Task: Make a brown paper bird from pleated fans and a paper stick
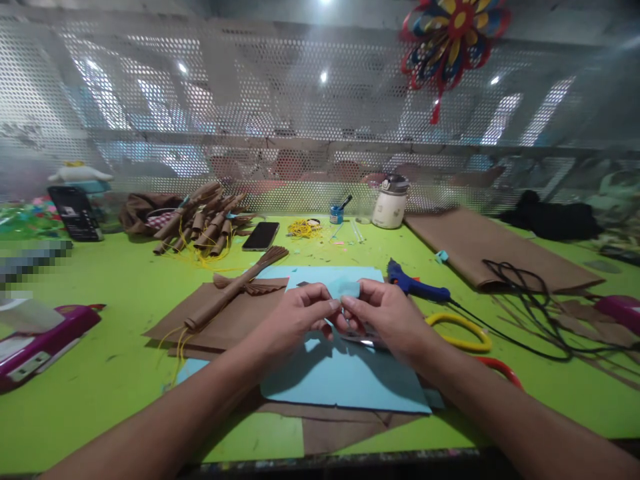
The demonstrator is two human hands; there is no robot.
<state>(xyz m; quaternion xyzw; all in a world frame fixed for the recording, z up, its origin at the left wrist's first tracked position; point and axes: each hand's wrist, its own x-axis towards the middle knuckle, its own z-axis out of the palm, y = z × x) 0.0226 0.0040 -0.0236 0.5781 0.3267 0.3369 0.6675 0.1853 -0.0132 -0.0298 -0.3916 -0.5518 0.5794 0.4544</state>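
Note:
Between my two hands is a small piece of light blue paper [345, 288], raised over a larger blue sheet [345, 380]. My left hand [313, 308] pinches the piece at its left side. Closed on its right side is my right hand [377, 308], thumb and fingers meeting near the middle. Scissors with yellow and red handles [465, 333] lie partly under my right hand and forearm. Left of my hands, a rolled brown paper piece [225, 293] with a pleated end and yellow strings rests on folded brown paper [200, 300].
A blue glue gun [417, 287] with a black cable lies to the right. Farther back are brown paper rolls [205, 223], a phone [261, 236], yellow string [304, 230], a small blue jar [337, 214] and a white flask [391, 203]. A purple power strip [45, 347] sits at left.

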